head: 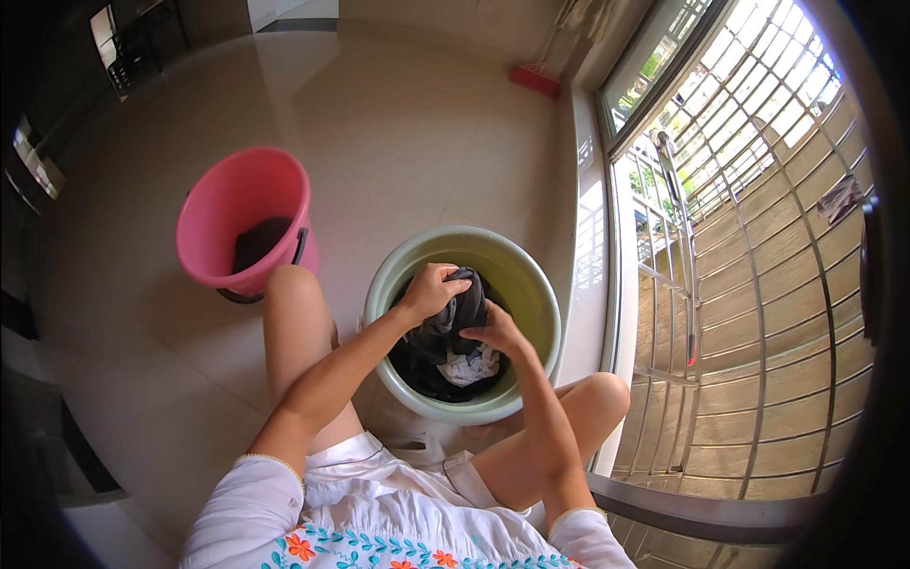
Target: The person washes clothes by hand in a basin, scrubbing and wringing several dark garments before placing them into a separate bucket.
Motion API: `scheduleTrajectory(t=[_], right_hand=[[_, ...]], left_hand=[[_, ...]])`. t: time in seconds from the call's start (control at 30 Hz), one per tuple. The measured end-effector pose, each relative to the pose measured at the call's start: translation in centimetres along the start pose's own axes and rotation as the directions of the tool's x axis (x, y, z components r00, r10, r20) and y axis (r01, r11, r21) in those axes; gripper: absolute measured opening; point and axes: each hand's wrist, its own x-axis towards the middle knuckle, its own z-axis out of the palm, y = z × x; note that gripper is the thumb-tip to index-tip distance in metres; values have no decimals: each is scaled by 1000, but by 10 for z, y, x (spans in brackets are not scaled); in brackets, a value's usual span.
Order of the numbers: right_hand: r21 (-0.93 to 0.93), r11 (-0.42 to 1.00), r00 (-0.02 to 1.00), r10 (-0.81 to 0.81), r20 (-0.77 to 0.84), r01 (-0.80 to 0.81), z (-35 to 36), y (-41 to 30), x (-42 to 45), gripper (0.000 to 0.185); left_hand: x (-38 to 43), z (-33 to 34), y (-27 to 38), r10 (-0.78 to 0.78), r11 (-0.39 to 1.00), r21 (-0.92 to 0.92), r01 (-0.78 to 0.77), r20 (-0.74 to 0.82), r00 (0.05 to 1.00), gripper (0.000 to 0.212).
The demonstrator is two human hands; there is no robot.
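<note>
A round pale green plastic tub (551, 306) stands on the floor between my knees. Inside it lie dark cloths, a crumpled white cloth (470, 366) and what looks like dark water. My left hand (431, 290) grips the top of a dark grey garment (469, 306) above the tub's contents. Lower on the garment's right side, my right hand (496, 328) holds it with thumb and fingers. The garment's lower end hangs down among the other cloths, so its full shape is hidden.
A pink bucket (206, 235) with a dark cloth (261, 243) inside stands left of the tub, beside my knee. A red broom (537, 80) leans at the far wall. To the right run a window sill (586, 235) and a metal window grille (757, 284).
</note>
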Motion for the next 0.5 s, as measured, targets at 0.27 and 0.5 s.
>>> scheduleTrajectory(t=[0.27, 0.5], right_hand=[[44, 998, 937, -20, -350, 38, -32, -1, -5, 23], [685, 722, 941, 161, -297, 93, -29, -44, 1, 28]], left_hand=[[1, -20, 12, 126, 988, 106, -108, -183, 975, 15], [15, -17, -38, -217, 654, -705, 274, 172, 961, 24]])
